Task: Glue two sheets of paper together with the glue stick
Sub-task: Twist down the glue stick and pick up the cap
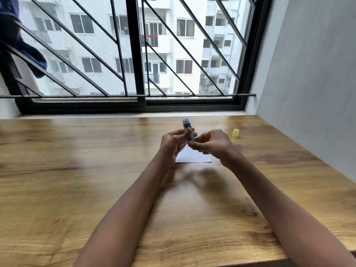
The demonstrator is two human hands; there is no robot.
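– Where is the glue stick (pixel 188 130)?
– Up over the paper (pixel 193 157), in the left hand (pixel 174 142), fingers curled round it. The right hand (pixel 211 144) pinches its bottom end. Its yellow cap (pixel 235 132) sits near, on the table (pixel 77 170)

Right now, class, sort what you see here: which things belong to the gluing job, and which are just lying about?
Belong to the job:
glue stick, held in the left hand, right hand at its base
yellow cap, off, on the table
white paper

Lying about:
dark blue cloth on the window bars
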